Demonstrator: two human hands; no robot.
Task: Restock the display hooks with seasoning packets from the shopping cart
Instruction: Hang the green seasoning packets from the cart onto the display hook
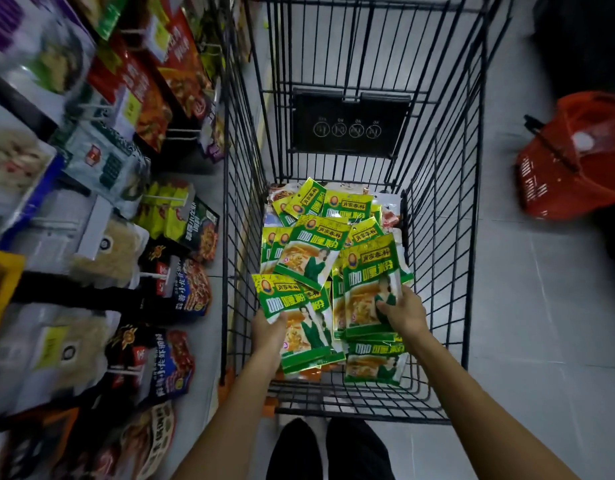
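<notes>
A black wire shopping cart (470, 209) stands in front of me with several green-and-yellow seasoning packets (316, 244) piled in its basket. My left hand (268, 332) grips a small stack of these packets (299, 323) at the near left of the pile. My right hand (405, 311) grips another stack of the same packets (368, 285) by its right edge, near the cart's right wall. The display hooks (150, 275) run along the left, hung with other packets.
The display rack on the left holds red sauce packets (150, 91), black-and-red packets (167, 358) and pale grain bags (105, 251). A red shopping basket (573, 157) lies on the tiled floor at the right. My black shoes (334, 452) stand behind the cart.
</notes>
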